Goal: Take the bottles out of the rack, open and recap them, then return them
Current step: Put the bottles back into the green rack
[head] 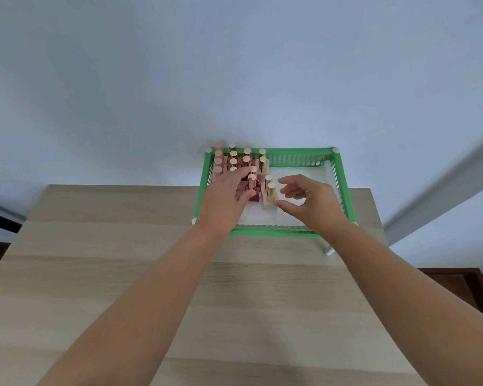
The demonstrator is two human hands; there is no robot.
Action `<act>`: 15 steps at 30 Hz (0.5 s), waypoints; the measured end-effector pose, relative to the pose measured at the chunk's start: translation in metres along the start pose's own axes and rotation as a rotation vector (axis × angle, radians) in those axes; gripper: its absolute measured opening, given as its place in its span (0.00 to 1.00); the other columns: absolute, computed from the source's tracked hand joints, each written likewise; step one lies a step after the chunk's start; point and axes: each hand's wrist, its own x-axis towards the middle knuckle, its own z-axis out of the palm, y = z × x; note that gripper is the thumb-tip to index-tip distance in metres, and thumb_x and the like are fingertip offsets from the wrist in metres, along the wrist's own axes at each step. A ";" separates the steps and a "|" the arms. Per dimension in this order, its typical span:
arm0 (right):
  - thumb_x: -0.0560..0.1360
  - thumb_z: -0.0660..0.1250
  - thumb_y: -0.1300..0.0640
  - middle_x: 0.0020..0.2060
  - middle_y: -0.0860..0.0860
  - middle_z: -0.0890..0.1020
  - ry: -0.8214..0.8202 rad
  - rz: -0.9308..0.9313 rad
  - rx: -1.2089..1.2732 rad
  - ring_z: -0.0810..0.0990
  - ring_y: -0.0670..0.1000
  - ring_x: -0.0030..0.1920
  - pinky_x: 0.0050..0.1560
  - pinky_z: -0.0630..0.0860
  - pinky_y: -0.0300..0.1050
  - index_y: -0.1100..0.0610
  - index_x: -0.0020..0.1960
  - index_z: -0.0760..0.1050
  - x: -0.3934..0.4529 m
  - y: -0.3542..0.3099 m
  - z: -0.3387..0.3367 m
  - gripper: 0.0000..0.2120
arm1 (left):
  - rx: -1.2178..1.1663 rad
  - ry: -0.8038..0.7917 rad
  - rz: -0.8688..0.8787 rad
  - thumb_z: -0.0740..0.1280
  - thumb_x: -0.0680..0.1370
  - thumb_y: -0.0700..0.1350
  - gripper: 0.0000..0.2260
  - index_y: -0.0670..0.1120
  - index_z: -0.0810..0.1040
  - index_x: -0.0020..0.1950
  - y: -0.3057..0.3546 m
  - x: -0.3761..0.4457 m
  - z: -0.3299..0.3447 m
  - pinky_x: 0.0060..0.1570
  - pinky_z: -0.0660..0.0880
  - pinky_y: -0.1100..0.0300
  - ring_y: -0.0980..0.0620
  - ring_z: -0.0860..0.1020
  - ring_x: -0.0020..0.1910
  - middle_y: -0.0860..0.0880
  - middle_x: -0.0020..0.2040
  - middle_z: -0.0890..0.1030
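Both hands were over the green rack (343,190) at the far edge of the table (123,246), seemingly at the taking-out step. The left hand (226,196) lay half open against a dark red bottle (253,190), not clearly gripping it. The right hand (304,200) was open, thumb and fingers curved beside a pale gold-capped bottle (270,192), holding nothing. Next each needed to close on one bottle; close-packed neighbours (246,158) crowded the left

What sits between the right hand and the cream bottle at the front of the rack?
Nothing visible. The right hand is open beside the cream bottle, thumb and fingers curled toward it with only bare liner between. The red bottle stands on its other side, under the left hand.
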 end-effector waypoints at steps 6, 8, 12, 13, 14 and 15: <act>0.65 0.78 0.52 0.53 0.45 0.77 -0.161 0.113 -0.169 0.75 0.46 0.47 0.49 0.74 0.40 0.47 0.66 0.69 0.013 0.008 0.007 0.33 | 0.447 0.216 0.293 0.77 0.68 0.46 0.23 0.50 0.79 0.62 -0.003 0.006 -0.005 0.52 0.74 0.51 0.45 0.73 0.53 0.51 0.58 0.80; 0.65 0.77 0.53 0.54 0.45 0.76 -0.176 0.113 -0.177 0.74 0.45 0.45 0.45 0.72 0.38 0.48 0.67 0.68 0.019 0.008 0.014 0.32 | 0.564 0.160 0.264 0.78 0.65 0.50 0.27 0.53 0.77 0.63 -0.001 0.009 -0.005 0.53 0.70 0.50 0.46 0.68 0.57 0.55 0.62 0.77; 0.67 0.75 0.54 0.50 0.47 0.78 -0.156 0.133 -0.217 0.74 0.44 0.40 0.42 0.68 0.36 0.49 0.63 0.73 0.026 0.010 0.022 0.25 | 0.675 0.056 0.269 0.78 0.64 0.51 0.31 0.55 0.73 0.66 -0.002 0.011 0.000 0.59 0.60 0.52 0.47 0.63 0.64 0.58 0.66 0.74; 0.67 0.74 0.53 0.49 0.47 0.78 -0.144 0.138 -0.226 0.74 0.44 0.40 0.42 0.69 0.37 0.49 0.62 0.73 0.027 0.010 0.023 0.24 | 0.677 0.060 0.270 0.78 0.64 0.50 0.31 0.55 0.73 0.66 -0.003 0.011 0.001 0.60 0.58 0.52 0.47 0.63 0.65 0.58 0.65 0.75; 0.68 0.74 0.53 0.48 0.47 0.78 -0.132 0.143 -0.228 0.74 0.44 0.40 0.42 0.69 0.37 0.50 0.61 0.74 0.028 0.010 0.024 0.23 | 0.679 0.068 0.268 0.78 0.64 0.49 0.31 0.55 0.73 0.66 -0.003 0.012 0.002 0.60 0.57 0.53 0.47 0.64 0.65 0.59 0.65 0.75; 0.68 0.74 0.54 0.48 0.47 0.78 -0.122 0.146 -0.227 0.74 0.45 0.40 0.42 0.69 0.38 0.50 0.61 0.74 0.028 0.010 0.025 0.23 | 0.684 0.077 0.263 0.77 0.64 0.49 0.31 0.55 0.73 0.66 -0.003 0.013 0.002 0.60 0.57 0.53 0.46 0.64 0.66 0.59 0.65 0.75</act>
